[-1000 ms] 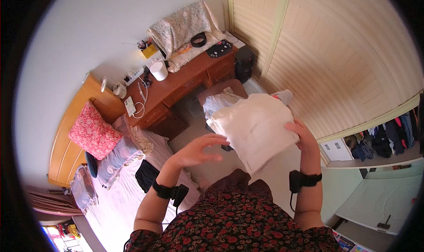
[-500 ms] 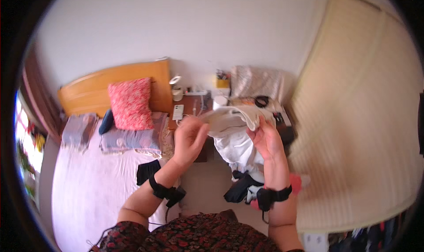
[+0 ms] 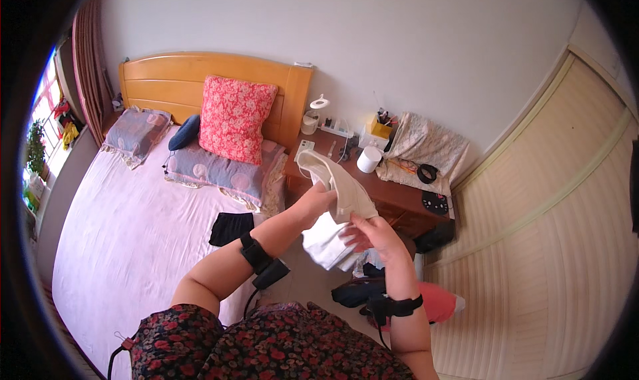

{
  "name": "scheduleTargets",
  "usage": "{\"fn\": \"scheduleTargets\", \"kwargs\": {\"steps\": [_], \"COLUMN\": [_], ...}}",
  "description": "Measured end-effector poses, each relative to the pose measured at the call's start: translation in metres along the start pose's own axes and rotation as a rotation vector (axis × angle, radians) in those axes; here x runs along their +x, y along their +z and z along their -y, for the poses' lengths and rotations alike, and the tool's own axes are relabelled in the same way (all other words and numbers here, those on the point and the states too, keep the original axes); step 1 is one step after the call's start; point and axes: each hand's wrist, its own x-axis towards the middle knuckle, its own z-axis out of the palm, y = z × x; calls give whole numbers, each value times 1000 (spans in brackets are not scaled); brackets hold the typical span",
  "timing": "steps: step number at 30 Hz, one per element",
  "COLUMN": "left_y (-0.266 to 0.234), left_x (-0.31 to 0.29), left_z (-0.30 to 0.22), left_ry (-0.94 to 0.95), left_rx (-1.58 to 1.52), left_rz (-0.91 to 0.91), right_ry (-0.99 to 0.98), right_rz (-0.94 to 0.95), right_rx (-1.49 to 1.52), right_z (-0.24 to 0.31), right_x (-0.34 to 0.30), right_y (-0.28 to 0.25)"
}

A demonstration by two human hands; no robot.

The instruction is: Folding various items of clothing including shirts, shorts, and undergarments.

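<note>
We held the white garment (image 3: 326, 241) mid-frame, its band (image 3: 349, 195) slanting from upper left to lower right, its body hanging below. Our right hand (image 3: 378, 237) gripped the band's lower end; cloth hid our left hand's (image 3: 318, 201) fingertips, so we couldn't tell their grip. Right of upper centre, a yellow holder (image 3: 379, 128) contained pens (image 3: 383, 116).

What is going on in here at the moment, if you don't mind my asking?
A person is handling a soft cream-white fabric garment in mid-air. The right hand grips its edge, while the left hand is at its opening, the fingers partly hidden. A flat black cloth lies on the bed's pale pink sheet, and a coral-pink cloth shows beside the right forearm.
</note>
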Motion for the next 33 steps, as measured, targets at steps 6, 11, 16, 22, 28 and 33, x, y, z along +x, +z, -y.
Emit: {"fn": "scheduleTargets", "kwargs": {"steps": [6, 11, 16, 22, 28, 33], "left_y": [-3, -5, -52, -96, -89, -78], "left_x": [-10, -9, -10, -20, -36, -43], "left_z": [-11, -9, -45, -96, -113, -112], "left_ry": [-58, 55, 38, 95, 72, 208], "left_rx": [-19, 231, 607, 1254, 1333, 1466], "left_rz": [43, 122, 381, 381, 600, 529], "right_ry": [-850, -953, -659, -591, -666, -548], "right_rz": [-744, -613, -681, -651, -651, -492], "right_rx": [-770, -712, 284, 286, -217, -611], "right_z": [-4, -13, -29, -19, -7, 34], "right_x": [-13, 5, 17, -3, -19, -48], "right_y": [38, 42, -26, -96, -100, -83]}}
